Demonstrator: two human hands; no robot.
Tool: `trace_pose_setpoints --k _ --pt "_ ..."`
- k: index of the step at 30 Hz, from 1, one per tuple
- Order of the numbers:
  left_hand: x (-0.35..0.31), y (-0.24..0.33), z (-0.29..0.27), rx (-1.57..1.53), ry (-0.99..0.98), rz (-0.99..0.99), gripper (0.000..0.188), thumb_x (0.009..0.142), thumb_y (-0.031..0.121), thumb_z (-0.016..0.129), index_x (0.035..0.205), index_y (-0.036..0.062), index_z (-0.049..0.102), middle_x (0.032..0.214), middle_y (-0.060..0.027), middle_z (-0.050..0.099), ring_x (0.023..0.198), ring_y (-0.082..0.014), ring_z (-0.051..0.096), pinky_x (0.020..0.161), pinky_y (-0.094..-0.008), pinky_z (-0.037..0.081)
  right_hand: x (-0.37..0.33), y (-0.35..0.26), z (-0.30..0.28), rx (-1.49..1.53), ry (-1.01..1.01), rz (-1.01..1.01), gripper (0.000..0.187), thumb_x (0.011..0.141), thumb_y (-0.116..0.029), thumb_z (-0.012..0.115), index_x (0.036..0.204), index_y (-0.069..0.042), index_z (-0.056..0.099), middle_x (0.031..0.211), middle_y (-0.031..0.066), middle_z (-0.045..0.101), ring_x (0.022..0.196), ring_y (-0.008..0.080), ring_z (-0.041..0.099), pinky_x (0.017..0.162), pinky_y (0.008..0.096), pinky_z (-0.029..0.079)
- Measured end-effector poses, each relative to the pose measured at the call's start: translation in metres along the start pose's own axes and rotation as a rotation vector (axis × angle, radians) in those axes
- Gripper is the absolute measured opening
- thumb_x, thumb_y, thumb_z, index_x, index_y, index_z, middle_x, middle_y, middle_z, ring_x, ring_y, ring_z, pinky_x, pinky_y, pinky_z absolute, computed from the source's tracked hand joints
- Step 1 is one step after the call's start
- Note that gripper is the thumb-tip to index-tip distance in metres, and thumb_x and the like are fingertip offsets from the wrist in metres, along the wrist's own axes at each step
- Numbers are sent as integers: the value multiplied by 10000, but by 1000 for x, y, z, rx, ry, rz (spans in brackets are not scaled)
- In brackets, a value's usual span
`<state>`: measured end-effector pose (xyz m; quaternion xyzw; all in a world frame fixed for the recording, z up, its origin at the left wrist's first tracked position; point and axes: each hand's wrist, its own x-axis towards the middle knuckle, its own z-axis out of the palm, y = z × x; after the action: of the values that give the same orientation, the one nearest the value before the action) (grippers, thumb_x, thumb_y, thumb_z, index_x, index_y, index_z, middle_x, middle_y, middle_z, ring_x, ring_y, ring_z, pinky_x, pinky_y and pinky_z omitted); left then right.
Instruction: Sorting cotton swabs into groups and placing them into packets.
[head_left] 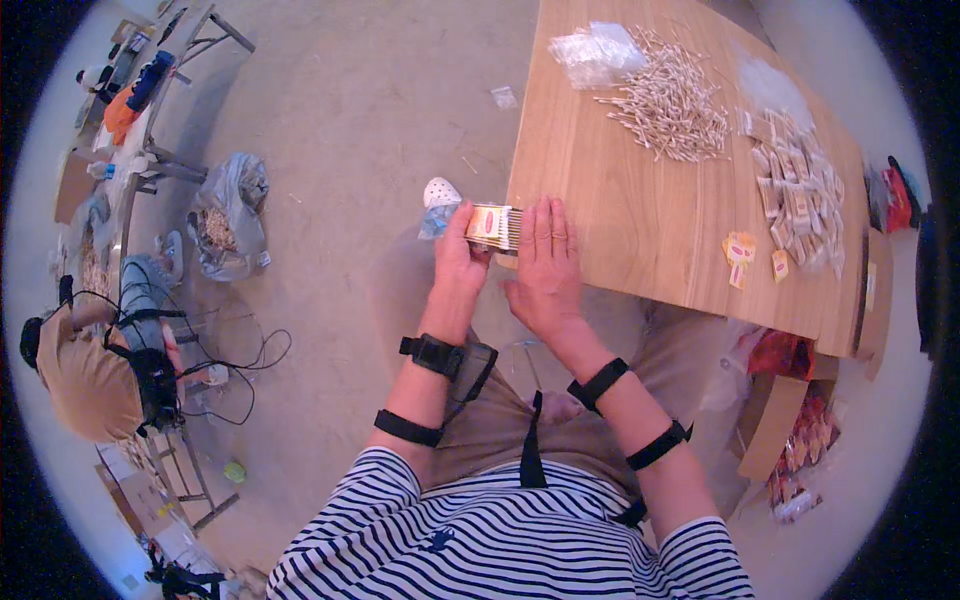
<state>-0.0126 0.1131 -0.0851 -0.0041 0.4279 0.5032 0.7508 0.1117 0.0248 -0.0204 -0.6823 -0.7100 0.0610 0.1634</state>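
Observation:
A small packet of cotton swabs (490, 226), with a white and yellow card bearing a red oval, is in my left hand (458, 255). My left fingers are closed round its left end, and a row of swab tips shows at its right side. My right hand (547, 262) is held flat beside those tips, its fingers stretched out together and holding nothing. Whether the palm touches the tips is hard to tell. Both hands are at the left edge of the wooden table (600, 220).
Loose cotton swabs (675, 105) lie heaped on the table beside clear plastic bags (597, 55). Filled packets (800, 195) are piled to the right, near yellow cards (739, 258). A cardboard box (773, 425) stands below. At left, another person (95, 375) sits near a swab-filled bag (228, 220).

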Motion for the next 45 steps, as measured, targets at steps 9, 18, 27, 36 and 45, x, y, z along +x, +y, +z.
trace_pose_setpoints --k 9,18,27,36,45 --pt "-11 -2 8 189 92 187 238 966 248 685 1090 46 662 981 -47 712 836 -180 710 681 -332 585 9 -16 7 52 -12 57 1026 734 -243 779 1543 102 249 1639 282 218 1550 421 166 1264 501 143" --pt "-30 0 27 242 151 290 213 900 203 740 974 16 668 906 -30 683 763 -145 667 684 -322 546 10 -19 13 89 53 98 1036 737 -266 787 1543 98 246 1639 277 224 1552 419 161 1266 504 134" --pt "-28 -2 28 267 128 391 153 916 156 716 971 24 661 915 -18 666 797 -124 637 724 -317 530 11 -17 10 127 42 118 1139 702 -337 852 1560 72 223 1645 257 228 1555 399 166 1256 529 150" --pt "-23 -6 22 339 94 473 239 933 200 723 1095 42 647 993 -19 677 860 -154 670 757 -339 567 -14 15 -5 -152 -69 222 1257 637 -414 907 1572 48 206 1669 216 190 1565 374 142 1244 572 153" --pt "-31 -4 29 384 124 480 187 948 169 688 1051 22 638 976 -21 664 849 -129 626 753 -322 524 -4 -14 0 -93 -57 275 1223 683 -431 885 1565 73 204 1653 257 192 1564 401 116 1233 598 147"
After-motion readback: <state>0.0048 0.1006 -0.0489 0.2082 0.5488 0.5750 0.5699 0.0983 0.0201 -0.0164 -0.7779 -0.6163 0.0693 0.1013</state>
